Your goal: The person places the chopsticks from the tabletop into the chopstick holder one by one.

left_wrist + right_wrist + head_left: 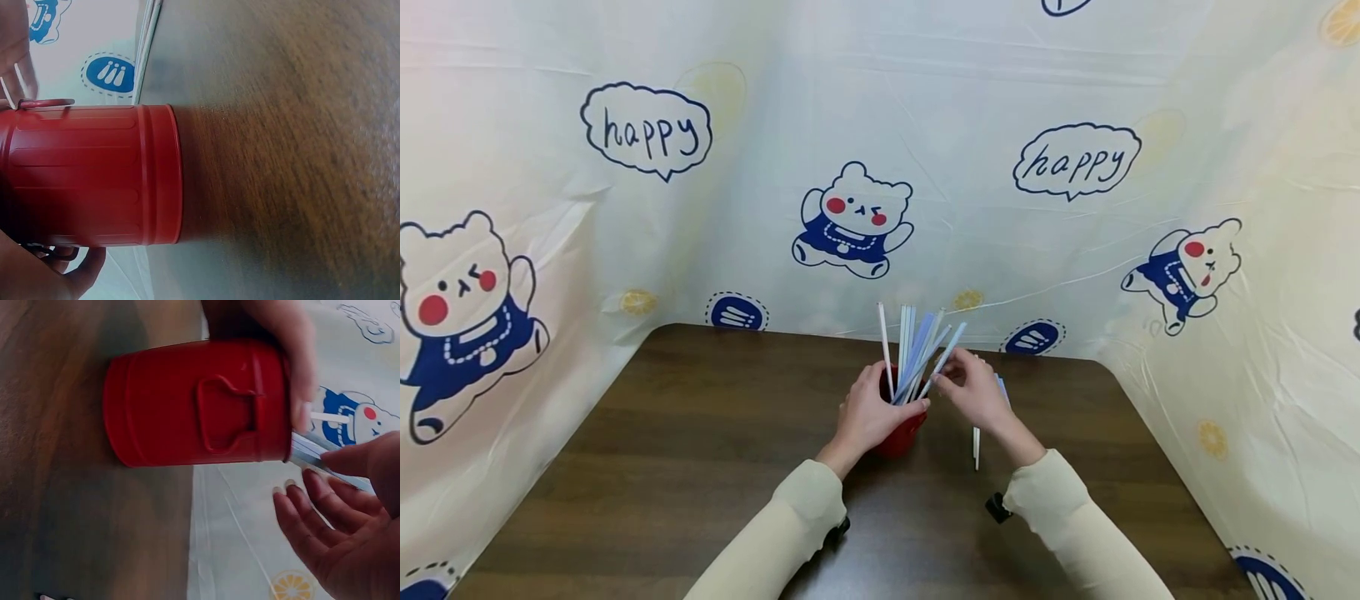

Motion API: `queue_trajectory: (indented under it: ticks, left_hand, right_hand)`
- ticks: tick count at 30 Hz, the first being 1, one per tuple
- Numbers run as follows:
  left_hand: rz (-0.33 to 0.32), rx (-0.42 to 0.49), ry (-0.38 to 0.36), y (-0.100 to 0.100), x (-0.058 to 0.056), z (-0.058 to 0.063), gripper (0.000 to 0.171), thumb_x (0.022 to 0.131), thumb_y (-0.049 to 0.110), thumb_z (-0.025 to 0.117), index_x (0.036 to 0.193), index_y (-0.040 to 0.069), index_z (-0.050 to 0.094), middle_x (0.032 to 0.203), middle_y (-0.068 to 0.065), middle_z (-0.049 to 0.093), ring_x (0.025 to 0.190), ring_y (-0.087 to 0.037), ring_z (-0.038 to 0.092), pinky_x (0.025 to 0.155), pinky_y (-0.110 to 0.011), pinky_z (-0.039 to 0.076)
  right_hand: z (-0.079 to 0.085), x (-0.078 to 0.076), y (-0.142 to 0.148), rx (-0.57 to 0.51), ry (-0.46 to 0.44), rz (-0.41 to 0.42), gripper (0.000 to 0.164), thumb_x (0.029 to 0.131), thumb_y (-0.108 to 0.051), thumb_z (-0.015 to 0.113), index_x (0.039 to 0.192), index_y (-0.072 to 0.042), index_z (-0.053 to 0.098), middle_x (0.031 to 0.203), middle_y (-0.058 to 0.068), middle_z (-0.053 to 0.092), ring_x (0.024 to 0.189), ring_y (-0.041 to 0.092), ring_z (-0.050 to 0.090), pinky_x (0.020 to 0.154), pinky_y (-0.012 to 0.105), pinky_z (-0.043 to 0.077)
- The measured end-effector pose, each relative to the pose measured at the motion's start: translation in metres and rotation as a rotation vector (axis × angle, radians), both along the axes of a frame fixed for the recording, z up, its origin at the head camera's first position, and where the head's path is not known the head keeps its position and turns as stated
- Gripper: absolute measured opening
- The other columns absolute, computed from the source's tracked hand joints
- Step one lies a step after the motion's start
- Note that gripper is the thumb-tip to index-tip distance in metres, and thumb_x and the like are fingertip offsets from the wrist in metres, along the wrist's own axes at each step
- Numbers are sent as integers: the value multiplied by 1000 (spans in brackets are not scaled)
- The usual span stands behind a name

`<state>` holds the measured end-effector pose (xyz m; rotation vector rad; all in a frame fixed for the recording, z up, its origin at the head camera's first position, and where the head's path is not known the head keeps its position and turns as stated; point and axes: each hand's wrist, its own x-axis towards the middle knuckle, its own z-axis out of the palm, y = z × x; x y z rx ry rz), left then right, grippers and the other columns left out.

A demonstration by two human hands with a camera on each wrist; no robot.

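Observation:
A red ribbed bucket (94, 175) with small side handles stands upright on the table. White and blue straws (917, 342) rise out of it, fanning to the right. Around its left side and rim my left hand (868, 408) holds it, with the thumb across the front near the straws. Just right of the rim, my right hand (976, 392) pinches a light-blue straw (951, 346) between thumb and finger; its other fingers are spread apart in the right wrist view. The lower ends of the straws are hidden inside the bucket.
More straws (976, 450) lie on the brown wooden table (715, 450), partly hidden behind my right hand and forearm. A pale curtain (955, 125) printed with cartoon bears hangs close behind the table's back edge and along both sides.

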<state>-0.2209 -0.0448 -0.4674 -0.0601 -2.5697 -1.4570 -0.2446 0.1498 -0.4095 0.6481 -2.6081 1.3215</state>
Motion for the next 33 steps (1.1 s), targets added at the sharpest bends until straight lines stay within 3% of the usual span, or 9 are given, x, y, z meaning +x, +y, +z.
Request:
queue_trajectory:
  ticks: [5,14,23,33]
  left_hand:
    - [-24,23,2,-1,0,1,75,75,58,84,135,24,54,131,-5,60,110,-21,61,94,-58,51]
    - [-15,10,8,-1,-1,0,79,74,63,83,136,24,54,123,0,59,108,-20,61,93,-58,51]
    - [-6,-5,13,0,-2,-2,77,75,60,83,135,23,55,122,2,59,107,-20,60,92,-57,51]
    - [-4,-2,25,0,-1,-1,75,75,59,83,135,23,55,122,2,60,107,-20,60,89,-56,52]
  right_hand:
    - [-2,1,-1,83,-34,49,21,96,-6,70,114,3,65,95,10,70,92,27,68,81,42,56]
    - [-3,1,9,146,-67,42,16,97,-13,69,110,-2,70,100,7,71,94,23,67,77,36,57]
    - [-14,-12,32,163,28,-42,14,95,-6,69,106,2,70,94,10,72,87,25,67,78,39,54]
    - [-41,-30,65,218,-28,-197,17,93,-4,67,106,5,66,97,17,70,91,32,65,82,44,52]
